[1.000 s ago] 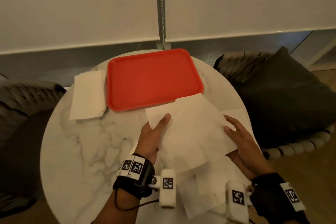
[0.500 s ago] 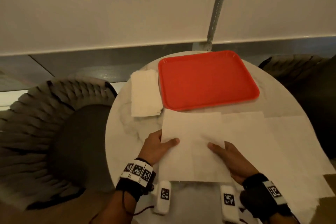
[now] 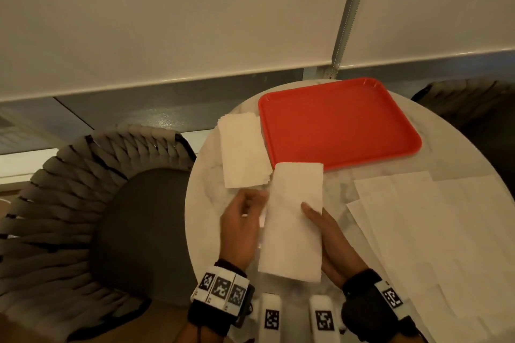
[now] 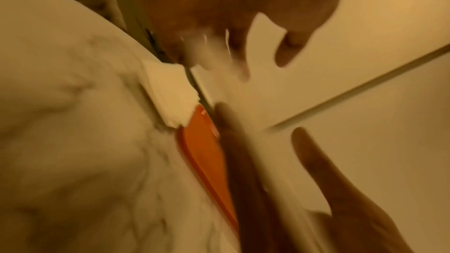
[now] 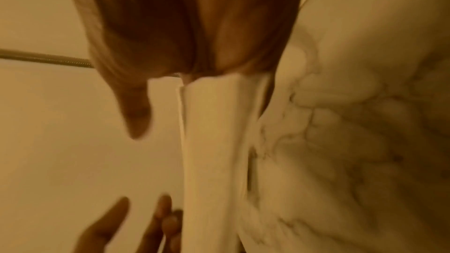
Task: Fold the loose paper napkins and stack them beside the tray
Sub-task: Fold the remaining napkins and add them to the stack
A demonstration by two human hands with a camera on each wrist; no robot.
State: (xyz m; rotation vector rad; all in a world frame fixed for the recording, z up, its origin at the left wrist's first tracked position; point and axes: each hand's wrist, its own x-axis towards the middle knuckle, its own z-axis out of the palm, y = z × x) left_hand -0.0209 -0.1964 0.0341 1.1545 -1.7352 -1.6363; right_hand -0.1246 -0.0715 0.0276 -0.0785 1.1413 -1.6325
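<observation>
A folded white napkin (image 3: 294,220) hangs narrow and long just above the marble table (image 3: 211,203), its far end near the red tray (image 3: 340,122). My right hand (image 3: 330,235) pinches its right edge, thumb on top and fingers underneath; in the right wrist view the napkin (image 5: 214,141) runs out from that hand. My left hand (image 3: 242,220) is blurred at the napkin's left edge with its fingers spread (image 4: 287,53), holding nothing. A stack of folded napkins (image 3: 242,153) lies against the tray's left side.
Several loose unfolded napkins (image 3: 434,231) overlap on the right half of the table. A woven chair (image 3: 83,203) stands close on the left, a second dark one (image 3: 473,103) behind the tray on the right. A wall and window blind rise behind.
The napkin lay flat and unfolded under both hands; now it is folded in half and lifted in my right hand. My left hand has let go. The view swung left.
</observation>
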